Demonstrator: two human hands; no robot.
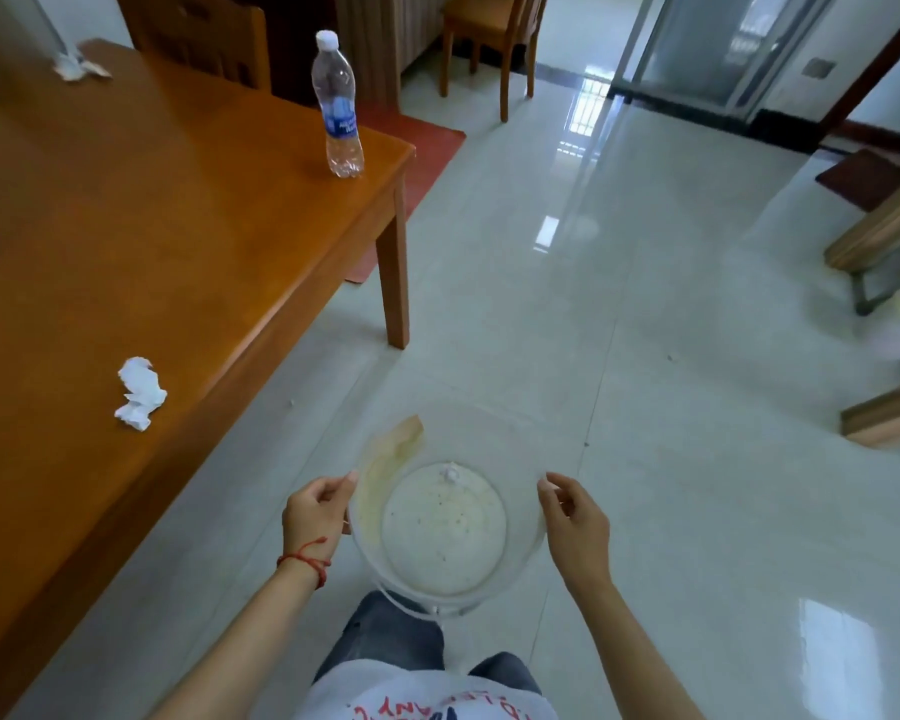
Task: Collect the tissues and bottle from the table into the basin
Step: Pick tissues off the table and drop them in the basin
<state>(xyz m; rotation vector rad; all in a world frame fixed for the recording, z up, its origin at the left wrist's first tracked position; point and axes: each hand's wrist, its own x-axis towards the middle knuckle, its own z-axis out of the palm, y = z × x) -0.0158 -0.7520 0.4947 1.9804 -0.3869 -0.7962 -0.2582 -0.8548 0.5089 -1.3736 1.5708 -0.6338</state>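
While both hands grip one clear basin (528,522) over the pale tiled floor (645,356), three things wait on the wooden table (126,226): one bottle (337,106) and two crumpled tissues. The left hand (315,514), with a red string (305,558) around its wrist, curls its fingers around the basin's left rim, thumb tip pressed at the edge. The right hand (575,524) meets the right rim with thumb and forefinger pinched narrowly; the other fingers fold loosely behind. The basin is held level, mouth upward, in front of the person's knees, just beside the table's long edge and not touching it. A small white scrap (450,472) lies at the far side of its bottom, and a brownish patch (393,452) shows on the left wall. The bottle stands upright near the table's far right corner, long axis vertical, white cap on top, blue label around the middle. The near tissue (140,393) lies close to the table's near edge, left of the basin and well apart from the bottle. The far tissue (76,65) sits at the far end of the table, by the wall. One wooden chair (489,23) stands on the floor beyond the table.
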